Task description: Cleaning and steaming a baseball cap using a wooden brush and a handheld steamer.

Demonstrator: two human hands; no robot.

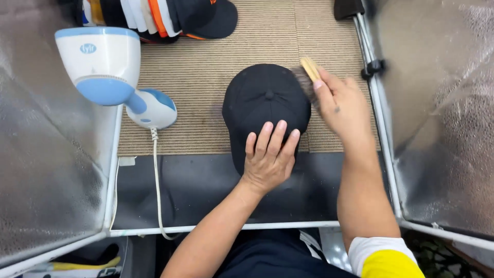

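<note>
Right now your left hand (268, 157) lies flat and open on the black fabric cap (266, 105) on the ribbed beige mat (206, 77), while your right hand (342, 105) grips a wooden-backed bristle brush (307, 77) at its crown. Press unevenly and the cap could slide or dent

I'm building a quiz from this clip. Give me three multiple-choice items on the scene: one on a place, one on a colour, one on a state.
1. Where does the left hand rest?
A on the cap's brim side
B on the steamer
C on the frame

2. What colour is the cap?
A white
B black
C orange

3. How is the brush held?
A lying loose on the mat
B gripped in the right hand, bristles at the cap
C hanging from the frame

Answers: 1 A, palm flat on it. 2 B, plain black crown. 3 B, fingers wrap the wooden handle.
</note>
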